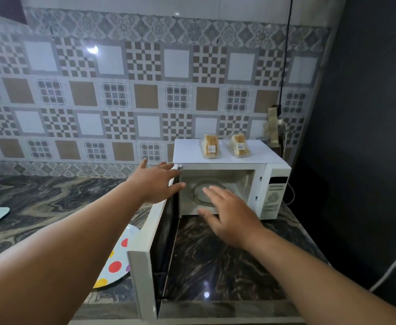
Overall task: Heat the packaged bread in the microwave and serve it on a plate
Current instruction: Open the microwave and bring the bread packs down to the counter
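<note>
On the marble surface (51,195) the microwave (229,158) stands open; both bread packs (211,146) lie on top. Left hand (155,184) and right hand (227,214) have released fingers, grasping nothing. I would lift one pack gently onto the turntable (199,191).

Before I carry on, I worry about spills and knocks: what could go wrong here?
The open microwave door swings over the dotted plate; pushed wider, it might hit it. The two bread packs stand on edge on the microwave top, so a jolt could topple them.

Both forearms are bare to each hand, left hand (155,182) and right hand (227,215), without sleeves, rings or watch.
</note>
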